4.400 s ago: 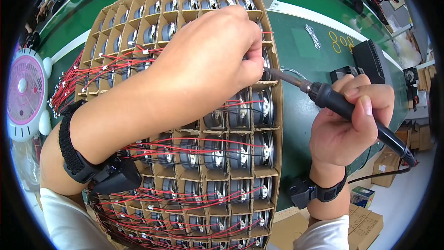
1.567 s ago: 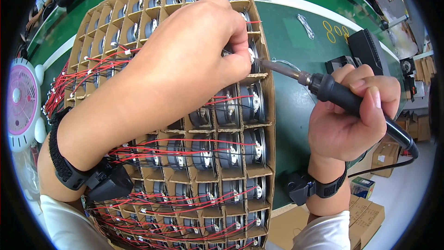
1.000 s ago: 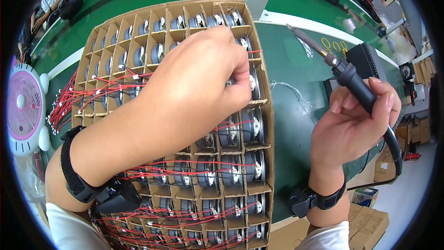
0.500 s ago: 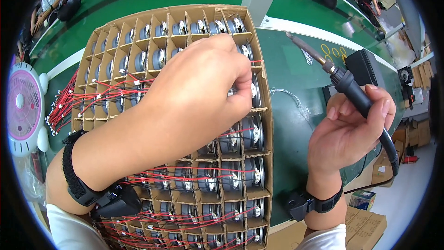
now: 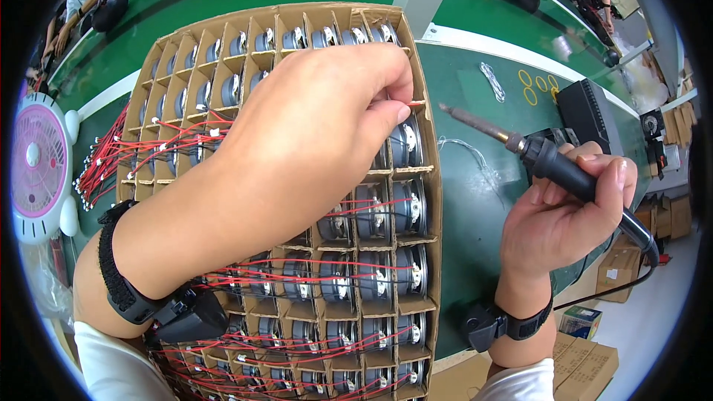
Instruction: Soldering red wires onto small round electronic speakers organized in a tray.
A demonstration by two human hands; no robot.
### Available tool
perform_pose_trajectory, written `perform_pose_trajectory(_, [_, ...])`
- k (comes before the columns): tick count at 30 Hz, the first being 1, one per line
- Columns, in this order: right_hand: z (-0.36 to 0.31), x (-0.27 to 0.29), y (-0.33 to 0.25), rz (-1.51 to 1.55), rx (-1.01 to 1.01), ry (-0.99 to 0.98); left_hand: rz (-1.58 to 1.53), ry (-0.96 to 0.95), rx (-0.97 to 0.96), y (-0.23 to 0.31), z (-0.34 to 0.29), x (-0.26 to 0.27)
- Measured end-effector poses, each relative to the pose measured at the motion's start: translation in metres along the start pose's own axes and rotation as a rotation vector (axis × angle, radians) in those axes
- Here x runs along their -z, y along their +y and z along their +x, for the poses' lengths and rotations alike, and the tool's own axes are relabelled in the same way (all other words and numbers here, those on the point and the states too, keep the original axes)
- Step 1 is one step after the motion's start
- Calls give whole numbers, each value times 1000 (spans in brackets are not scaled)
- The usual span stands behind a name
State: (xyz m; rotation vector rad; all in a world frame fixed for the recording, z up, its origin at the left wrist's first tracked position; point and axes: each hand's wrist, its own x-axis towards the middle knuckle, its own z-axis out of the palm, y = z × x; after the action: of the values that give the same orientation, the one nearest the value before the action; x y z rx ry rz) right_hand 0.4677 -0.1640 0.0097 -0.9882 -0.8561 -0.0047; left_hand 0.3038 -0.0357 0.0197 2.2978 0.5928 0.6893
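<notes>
Our rt hand (image 5: 557, 226) wraps the soldering iron (image 5: 533, 153) by its black handle (image 5: 564, 171), over the table (image 5: 475, 238), R of the carton (image 5: 435, 186); L hand (image 5: 327, 115) curls over carton cells, can't tell if pinching. Iron's prob. light, stiff, hot-tipped: we hold handle only.

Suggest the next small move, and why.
Perhaps bring the iron toward the left hand: its fingertips are at a red wire, while the iron, held in the right hand, points that way, its tip touching no speaker.
</notes>
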Motion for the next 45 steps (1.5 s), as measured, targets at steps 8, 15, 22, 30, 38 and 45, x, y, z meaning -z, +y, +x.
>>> perform_pose_trajectory(8, [-5,-1,1,-23,-21,-122,101,14,-52,-6,-3,-3])
perform_pose_trajectory(15, [-10,-2,6,-29,-19,-104,59,-31,-46,-3,1,-3])
perform_pose_trajectory(22, [-5,-2,11,-22,9,-27,59,-85,77,0,5,-3])
perform_pose_trajectory(30, [-4,2,8,10,14,-64,108,-61,23,-6,3,-6])
perform_pose_trajectory(38, [-9,-1,3,-76,-56,-114,112,-68,118,4,7,-6])
perform_pose_trajectory(45, [-8,-6,5,-164,-19,-132,90,-117,159,6,10,-4])
